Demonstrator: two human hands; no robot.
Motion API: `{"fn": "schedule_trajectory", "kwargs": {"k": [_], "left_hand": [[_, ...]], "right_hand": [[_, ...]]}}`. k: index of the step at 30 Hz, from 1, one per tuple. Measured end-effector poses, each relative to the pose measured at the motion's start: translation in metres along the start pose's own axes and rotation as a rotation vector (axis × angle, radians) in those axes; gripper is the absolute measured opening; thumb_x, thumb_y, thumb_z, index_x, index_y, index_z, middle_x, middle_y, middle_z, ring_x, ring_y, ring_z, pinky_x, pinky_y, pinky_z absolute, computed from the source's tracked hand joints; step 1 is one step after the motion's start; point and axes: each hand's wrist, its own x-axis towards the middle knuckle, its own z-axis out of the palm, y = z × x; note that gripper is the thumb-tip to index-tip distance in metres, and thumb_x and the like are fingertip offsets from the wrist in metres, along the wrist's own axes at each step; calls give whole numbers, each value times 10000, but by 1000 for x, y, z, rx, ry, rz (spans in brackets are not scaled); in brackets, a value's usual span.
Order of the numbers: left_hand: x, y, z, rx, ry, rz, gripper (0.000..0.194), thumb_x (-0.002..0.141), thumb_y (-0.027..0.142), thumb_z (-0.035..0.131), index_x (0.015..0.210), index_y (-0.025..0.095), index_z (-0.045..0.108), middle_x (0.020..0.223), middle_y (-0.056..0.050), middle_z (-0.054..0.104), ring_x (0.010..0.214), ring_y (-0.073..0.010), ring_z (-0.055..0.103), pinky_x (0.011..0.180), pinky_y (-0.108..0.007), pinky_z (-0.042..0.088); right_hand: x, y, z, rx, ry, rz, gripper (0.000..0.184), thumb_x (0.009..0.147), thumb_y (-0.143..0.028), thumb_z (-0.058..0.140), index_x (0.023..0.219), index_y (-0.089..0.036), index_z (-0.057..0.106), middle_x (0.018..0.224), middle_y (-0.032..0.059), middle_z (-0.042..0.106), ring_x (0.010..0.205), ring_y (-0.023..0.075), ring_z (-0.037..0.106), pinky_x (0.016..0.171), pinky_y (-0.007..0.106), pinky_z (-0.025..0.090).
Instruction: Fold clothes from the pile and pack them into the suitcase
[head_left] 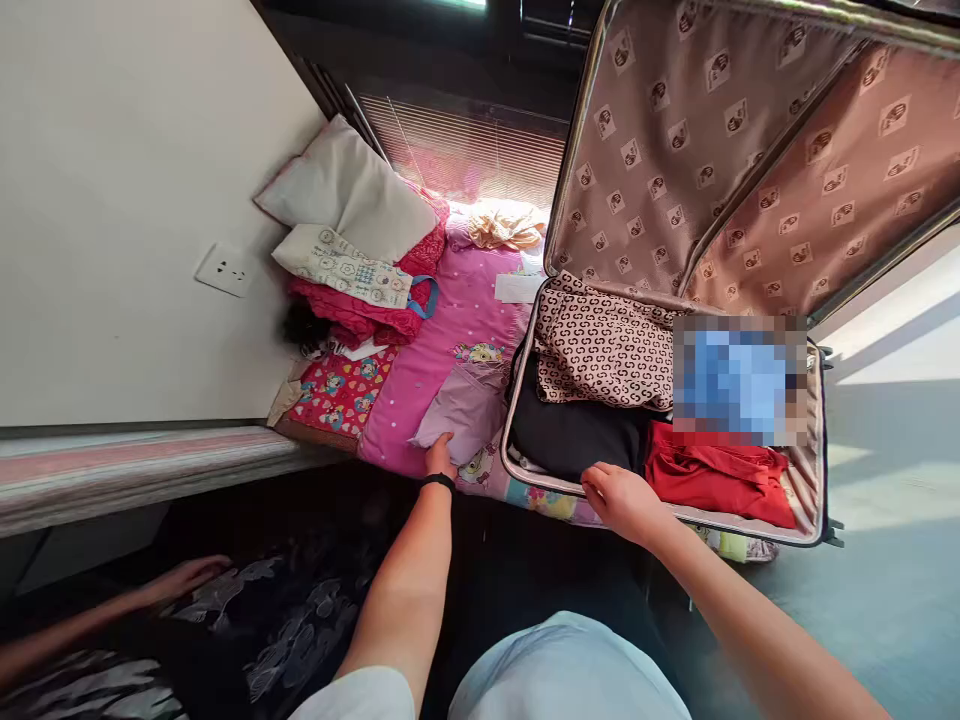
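My left hand (pixel 441 457) is closed at the near edge of a folded lavender garment (pixel 466 408), which lies on the bed beside the suitcase. A black band circles that wrist. My right hand (pixel 619 497) is curled over the front rim of the open suitcase (pixel 540 482), its fingertips partly hidden. Inside the suitcase, a folded black garment (pixel 574 435) lies at front left and a red one (pixel 712 475) at front right. Behind the black one is a beige patterned garment (pixel 600 340). A blurred blue patch (pixel 735 375) covers the back right.
The suitcase lid (pixel 675 160) stands raised at the back. On the pink bedding (pixel 405 400) to the left are a white pillow (pixel 360 190) and a printed cloth bag (pixel 349 265). Another person's hand (pixel 191 575) rests low at left. A wall socket (pixel 223 270) is beyond.
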Motion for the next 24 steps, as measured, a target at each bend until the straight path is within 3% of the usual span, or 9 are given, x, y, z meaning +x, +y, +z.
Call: {"fn": "schedule_trajectory", "kwargs": {"k": [4, 7, 9, 12, 14, 16, 20, 24], "left_hand": [[-19, 30, 3, -196, -48, -8, 265, 682, 205, 743, 930, 203, 648, 928, -63, 715, 809, -200, 709, 764, -338, 613], [-46, 63, -5, -305, -123, 48, 262, 662, 194, 747, 915, 204, 679, 939, -41, 744, 805, -183, 715, 765, -310, 615], [-72, 86, -13, -381, -205, 106, 307, 625, 201, 796, 918, 204, 706, 938, -21, 759, 824, -181, 729, 786, -307, 622], [-125, 118, -26, -439, -334, 182, 416, 550, 222, 880, 944, 211, 747, 922, 1, 779, 841, -194, 748, 819, -328, 634], [-166, 136, -36, -417, -396, 221, 447, 536, 247, 912, 959, 218, 773, 930, -7, 800, 878, -217, 763, 836, -338, 640], [-205, 149, -46, -384, -457, 255, 458, 543, 265, 931, 979, 220, 798, 965, -24, 820, 931, -246, 777, 849, -349, 649], [-259, 160, -58, -275, -564, 225, 498, 533, 275, 958, 1008, 211, 825, 976, -28, 835, 961, -295, 800, 850, -386, 675], [-277, 149, -48, -105, -642, 132, 528, 524, 301, 967, 1017, 170, 831, 955, -67, 844, 964, -346, 808, 831, -427, 688]], "right_hand": [[12, -7, 8, 125, 13, -40, 243, 1080, -239, 467, 1056, -205, 707, 1055, 96, 749, 964, 226, 719, 855, 319, 503], [31, -24, 17, 406, 17, -35, 211, 1066, -333, 525, 1031, -220, 701, 1032, 86, 751, 953, 241, 710, 869, 356, 522], [49, -43, 24, 748, -9, 24, 258, 1039, -478, 604, 1038, -233, 685, 1020, 78, 751, 953, 255, 715, 861, 380, 549], [79, -79, 32, 1449, -113, 179, 518, 952, -744, 652, 1093, -246, 635, 1106, 103, 750, 1072, 292, 736, 897, 442, 598], [97, -99, 33, 1856, -226, 253, 683, 916, -891, 557, 1121, -241, 607, 1153, 135, 748, 1145, 319, 738, 950, 514, 610], [111, -110, 29, 2105, -301, 237, 810, 912, -972, 396, 1161, -230, 608, 1151, 153, 759, 1185, 343, 734, 1000, 577, 601], [119, -97, 11, 2298, -232, 94, 904, 916, -992, 279, 1276, -243, 633, 1187, 141, 791, 1323, 363, 681, 1126, 610, 541], [101, -53, -4, 2293, -164, 1, 855, 930, -949, 397, 1333, -234, 636, 1247, 140, 800, 1403, 361, 641, 1202, 606, 478]]}}
